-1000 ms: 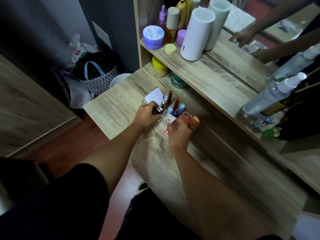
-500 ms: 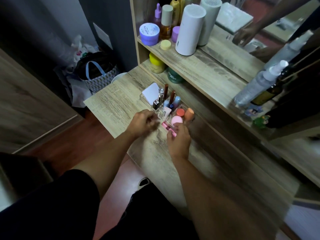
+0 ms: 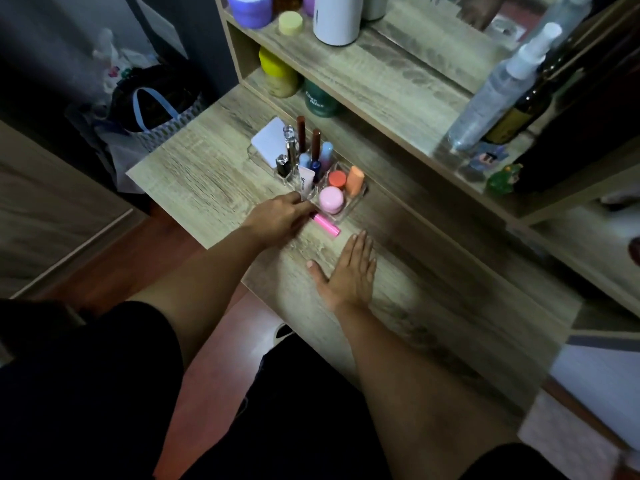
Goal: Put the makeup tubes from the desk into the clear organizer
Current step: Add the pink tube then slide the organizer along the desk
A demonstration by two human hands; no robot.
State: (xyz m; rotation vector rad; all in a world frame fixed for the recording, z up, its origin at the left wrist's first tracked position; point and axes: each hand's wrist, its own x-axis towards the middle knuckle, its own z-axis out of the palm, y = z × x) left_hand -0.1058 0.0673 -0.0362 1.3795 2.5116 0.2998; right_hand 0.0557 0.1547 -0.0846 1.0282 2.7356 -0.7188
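Bright pink makeup tube (image 3: 327, 225): lying on wood-grain desk (image 3: 194, 188), just before clear acrylic organizer (image 3: 360, 194). Left hand (image 3: 282, 218): fingers curled at tube's end, grip unclear. Right hand (image 3: 349, 271): flat, fingers spread, empty.

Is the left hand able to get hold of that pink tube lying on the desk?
Very likely yes. The left hand is already at one end of the pink tube, which lies flat on the desk just outside the clear organizer. The right hand rests flat, clear of it.
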